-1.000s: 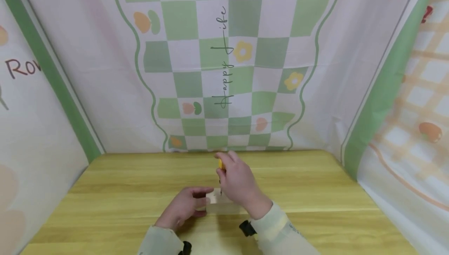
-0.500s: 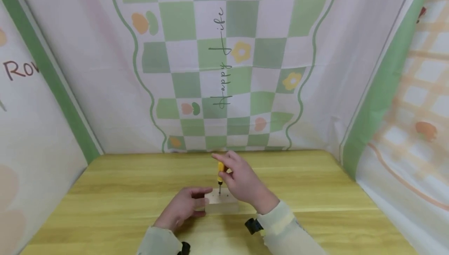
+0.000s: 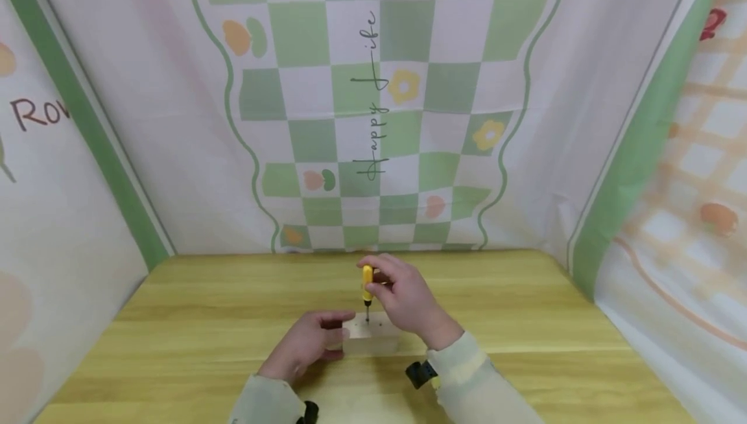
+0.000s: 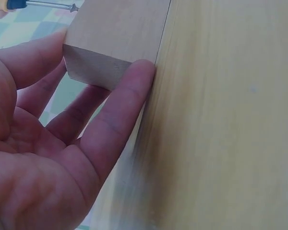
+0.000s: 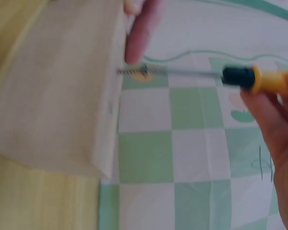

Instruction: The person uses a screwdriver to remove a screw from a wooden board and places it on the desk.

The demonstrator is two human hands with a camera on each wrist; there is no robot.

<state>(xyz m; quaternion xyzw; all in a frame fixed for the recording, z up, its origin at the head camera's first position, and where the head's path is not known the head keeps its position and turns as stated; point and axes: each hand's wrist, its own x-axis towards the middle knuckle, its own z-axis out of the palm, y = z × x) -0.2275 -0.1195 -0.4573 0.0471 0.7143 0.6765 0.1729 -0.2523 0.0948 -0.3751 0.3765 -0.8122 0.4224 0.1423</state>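
Note:
A pale wooden block (image 3: 373,345) lies on the table, with small dark spots along its top. My left hand (image 3: 305,346) holds its left end, thumb and fingertips against the faces and edges. Above it, my right hand (image 3: 411,297) pinches the yellow handle of a screwdriver (image 3: 367,284) between thumb and fingers. The screwdriver stands upright, its shaft pointing down at the block. In the right wrist view its tip meets the head of a screw (image 5: 133,72), whose threaded end is at the block's top face. Much of the handle's end is out of that view.
The wood-grain table (image 3: 233,301) reaches back to a hanging cloth (image 3: 403,132) with green and white checks. More printed cloth hangs at the left and right sides. Dark straps (image 3: 421,374) sit at the wrists.
My right hand has turned and shifted slightly right, from wrapping the handle to pinching it, so more of the screwdriver and block top shows. The left hand and block have stayed put.

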